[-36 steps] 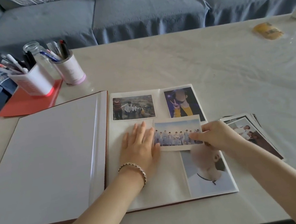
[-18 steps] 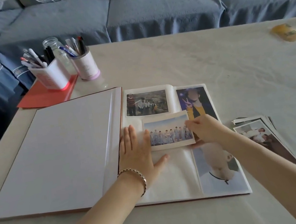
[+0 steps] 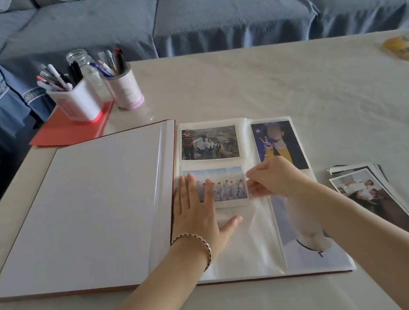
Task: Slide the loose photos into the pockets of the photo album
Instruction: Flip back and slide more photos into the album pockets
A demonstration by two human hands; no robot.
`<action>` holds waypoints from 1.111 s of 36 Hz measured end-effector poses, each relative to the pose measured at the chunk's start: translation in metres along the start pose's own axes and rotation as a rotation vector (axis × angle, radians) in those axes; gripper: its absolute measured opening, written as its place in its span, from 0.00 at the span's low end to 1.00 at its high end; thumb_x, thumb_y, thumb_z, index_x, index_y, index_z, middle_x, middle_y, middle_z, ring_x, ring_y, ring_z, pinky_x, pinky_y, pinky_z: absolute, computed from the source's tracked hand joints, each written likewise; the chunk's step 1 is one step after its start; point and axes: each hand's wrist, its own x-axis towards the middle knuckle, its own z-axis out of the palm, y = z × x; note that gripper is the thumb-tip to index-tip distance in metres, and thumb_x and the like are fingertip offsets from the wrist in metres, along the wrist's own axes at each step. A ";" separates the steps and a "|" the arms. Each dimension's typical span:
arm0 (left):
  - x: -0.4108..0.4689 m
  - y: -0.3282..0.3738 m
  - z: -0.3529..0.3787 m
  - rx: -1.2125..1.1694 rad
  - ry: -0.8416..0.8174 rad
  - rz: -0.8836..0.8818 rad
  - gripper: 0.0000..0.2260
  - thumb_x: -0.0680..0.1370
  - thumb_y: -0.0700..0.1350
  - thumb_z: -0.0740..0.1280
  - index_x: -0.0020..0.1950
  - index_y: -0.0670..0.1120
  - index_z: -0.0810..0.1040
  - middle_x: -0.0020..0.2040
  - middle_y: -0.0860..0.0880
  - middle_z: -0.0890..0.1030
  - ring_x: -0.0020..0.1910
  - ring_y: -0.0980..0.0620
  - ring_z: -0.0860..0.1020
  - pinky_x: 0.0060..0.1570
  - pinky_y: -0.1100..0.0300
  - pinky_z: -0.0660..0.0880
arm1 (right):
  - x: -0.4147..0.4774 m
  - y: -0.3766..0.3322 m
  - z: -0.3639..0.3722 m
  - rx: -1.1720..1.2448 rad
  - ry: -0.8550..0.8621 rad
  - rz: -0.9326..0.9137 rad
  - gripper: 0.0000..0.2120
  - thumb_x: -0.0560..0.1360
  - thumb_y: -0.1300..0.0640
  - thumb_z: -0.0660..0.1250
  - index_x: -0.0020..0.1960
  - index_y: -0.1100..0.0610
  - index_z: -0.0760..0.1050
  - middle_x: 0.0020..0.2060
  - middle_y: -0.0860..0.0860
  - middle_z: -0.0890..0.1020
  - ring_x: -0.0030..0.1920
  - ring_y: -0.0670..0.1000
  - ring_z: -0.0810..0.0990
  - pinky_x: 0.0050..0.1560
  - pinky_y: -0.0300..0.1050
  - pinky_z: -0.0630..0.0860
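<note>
Midway through seating one print. Pressing down on the open brown-covered photo album with the left hand, fingers straight and close together, tips over the left end of the pale-blue landscape group photo. Pinching that photo's right edge with the right hand, fingers curled on it. Seems mostly inside the middle-left pocket; cannot tell whether fully home. Next, probably: a last short push leftward, then release and a reach for the loose stack of glossy prints just right of the album. In the pockets: an outdoor group shot top left, a tall peace-sign portrait upper right, another tall portrait below it, nothing apparent in the bottom-left sleeve. Farther back, pens standing in a white square holder and a pinkish round cup.
</note>
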 end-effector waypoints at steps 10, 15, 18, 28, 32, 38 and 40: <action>-0.002 0.001 -0.001 -0.010 0.008 0.004 0.39 0.75 0.68 0.50 0.76 0.49 0.36 0.74 0.40 0.31 0.73 0.41 0.31 0.67 0.53 0.30 | 0.002 -0.002 -0.001 0.131 -0.007 0.133 0.08 0.73 0.59 0.71 0.41 0.64 0.78 0.38 0.57 0.82 0.35 0.52 0.80 0.46 0.46 0.79; -0.003 0.000 -0.001 -0.011 0.014 0.006 0.39 0.75 0.68 0.50 0.76 0.49 0.37 0.74 0.40 0.32 0.73 0.42 0.32 0.66 0.53 0.29 | 0.003 0.001 0.003 0.062 0.072 0.030 0.06 0.72 0.61 0.72 0.37 0.60 0.79 0.40 0.59 0.84 0.42 0.59 0.84 0.45 0.48 0.81; -0.002 0.000 -0.001 -0.008 0.013 0.005 0.39 0.75 0.68 0.51 0.76 0.49 0.37 0.74 0.40 0.32 0.73 0.41 0.32 0.65 0.53 0.29 | 0.003 0.004 0.004 0.038 0.091 0.008 0.08 0.72 0.62 0.71 0.35 0.60 0.79 0.35 0.57 0.84 0.38 0.56 0.84 0.42 0.47 0.82; 0.000 -0.001 0.001 0.044 -0.015 0.010 0.38 0.75 0.68 0.48 0.76 0.50 0.36 0.74 0.39 0.31 0.73 0.40 0.31 0.68 0.51 0.30 | 0.000 0.005 0.000 0.168 -0.009 0.017 0.04 0.74 0.65 0.68 0.41 0.64 0.77 0.31 0.56 0.82 0.25 0.47 0.81 0.28 0.37 0.78; -0.001 -0.002 0.000 0.061 -0.036 0.012 0.37 0.76 0.68 0.46 0.76 0.51 0.35 0.74 0.40 0.31 0.72 0.41 0.30 0.68 0.52 0.30 | -0.012 0.019 -0.016 0.054 0.079 -0.090 0.06 0.74 0.65 0.67 0.51 0.62 0.77 0.36 0.54 0.83 0.33 0.49 0.83 0.42 0.44 0.81; -0.004 0.000 -0.003 0.044 -0.042 -0.003 0.33 0.78 0.64 0.46 0.76 0.51 0.36 0.73 0.40 0.30 0.72 0.41 0.30 0.69 0.51 0.31 | -0.055 0.061 -0.070 -0.520 0.429 -0.331 0.12 0.76 0.57 0.65 0.58 0.56 0.77 0.59 0.49 0.78 0.52 0.53 0.77 0.48 0.41 0.68; -0.007 0.006 -0.001 0.035 -0.015 0.000 0.31 0.79 0.61 0.46 0.76 0.50 0.37 0.73 0.40 0.30 0.73 0.41 0.31 0.68 0.52 0.30 | -0.061 0.078 -0.086 -0.668 0.452 -0.271 0.16 0.75 0.52 0.65 0.60 0.57 0.76 0.63 0.51 0.74 0.59 0.55 0.74 0.53 0.44 0.67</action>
